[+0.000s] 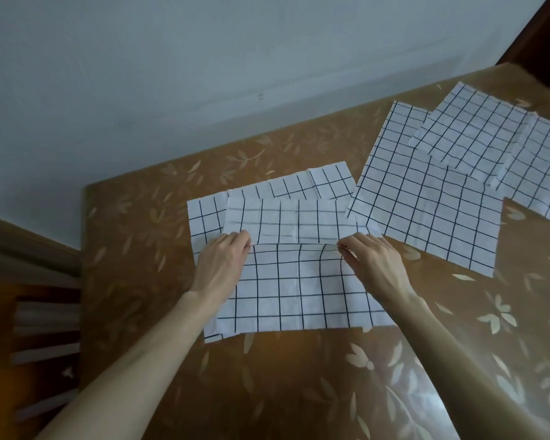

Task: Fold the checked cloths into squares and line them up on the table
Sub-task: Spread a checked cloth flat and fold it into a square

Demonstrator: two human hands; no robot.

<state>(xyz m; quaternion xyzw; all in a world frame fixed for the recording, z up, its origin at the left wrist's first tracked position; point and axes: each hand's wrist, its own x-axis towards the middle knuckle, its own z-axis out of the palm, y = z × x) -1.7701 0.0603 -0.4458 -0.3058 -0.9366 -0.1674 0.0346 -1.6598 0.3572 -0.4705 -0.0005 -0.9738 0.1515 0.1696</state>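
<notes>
Both hands are pinching the checked cloth (299, 281) at its fold line — left hand (223, 262) and right hand (375, 262) at opposite ends, long axis running left-right across the desk (134, 249).

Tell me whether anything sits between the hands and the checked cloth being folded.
Nothing visible does. The left hand and right hand already pinch the folded edge of the front checked cloth. Another checked cloth overlaps its far right corner, beyond the hands, on the brown table.
</notes>
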